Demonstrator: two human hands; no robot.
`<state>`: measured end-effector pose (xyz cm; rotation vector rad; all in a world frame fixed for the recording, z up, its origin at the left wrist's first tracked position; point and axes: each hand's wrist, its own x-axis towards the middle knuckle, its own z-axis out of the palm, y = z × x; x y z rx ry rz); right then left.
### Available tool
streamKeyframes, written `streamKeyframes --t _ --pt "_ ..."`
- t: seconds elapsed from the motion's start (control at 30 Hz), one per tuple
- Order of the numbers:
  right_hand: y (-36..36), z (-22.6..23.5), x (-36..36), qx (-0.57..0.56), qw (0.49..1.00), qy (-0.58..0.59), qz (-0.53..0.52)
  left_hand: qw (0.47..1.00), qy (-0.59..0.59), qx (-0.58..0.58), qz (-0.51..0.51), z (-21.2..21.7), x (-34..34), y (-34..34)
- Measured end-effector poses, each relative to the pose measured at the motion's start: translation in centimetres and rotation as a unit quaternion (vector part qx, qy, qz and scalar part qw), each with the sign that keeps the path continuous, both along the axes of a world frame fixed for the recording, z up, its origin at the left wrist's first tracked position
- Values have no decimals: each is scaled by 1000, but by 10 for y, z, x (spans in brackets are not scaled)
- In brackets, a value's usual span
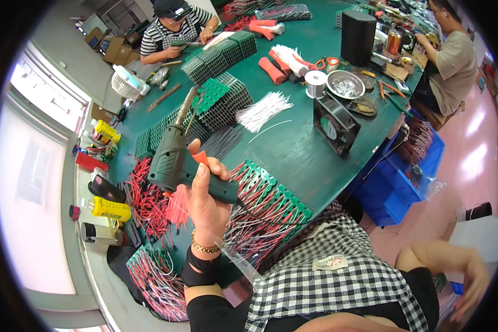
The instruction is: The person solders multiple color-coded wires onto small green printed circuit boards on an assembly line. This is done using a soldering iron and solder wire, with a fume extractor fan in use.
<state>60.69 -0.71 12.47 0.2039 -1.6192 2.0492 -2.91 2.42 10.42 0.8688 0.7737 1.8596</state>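
Observation:
My left hand (206,206) is raised over the green table (293,149) and grips a dark green soldering gun (171,161) with an orange trigger. Its metal tip points up and away over stacks of green circuit boards (221,102). A gold bracelet and a black sleeve cuff sit on that wrist. Just right of the hand lies a row of green boards with red and black wires (268,207). My right hand (473,288) hangs low at the far right, off the table beside my checked shirt. It is blurred, so I cannot see whether it holds anything.
A bundle of white wires (263,110), a black fan (335,124), a solder spool (315,83) and a metal bowl (346,84) lie further back. Yellow bottles (109,208) line the left ledge. A blue crate (404,177) stands below. Two other people (174,27) (454,61) work opposite.

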Motion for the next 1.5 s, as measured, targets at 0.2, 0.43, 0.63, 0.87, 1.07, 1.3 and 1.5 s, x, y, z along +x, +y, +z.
streamKeyframes --t 0.2,0.43,0.63,0.87,1.07,1.3,1.5 --pt "229 -76 -88 71 790 86 -604 997 61 22 38 -2 7 -6" --pt "358 -150 -155 225 314 -587 -711 989 113 31 90 -9 12 -3" --pt "346 -137 -182 220 270 -705 -617 993 95 7 65 -11 8 -3" --pt "347 -155 -175 273 233 -693 -626 995 48 -71 53 -14 5 3" --pt "327 -128 -169 363 348 -363 -784 974 -211 -73 -21 -17 -11 8" --pt "174 -59 -244 453 480 -82 -747 898 -376 0 -231 -26 -14 14" --pt "97 -60 -326 532 631 -17 -565 815 -499 27 -294 -31 -10 14"
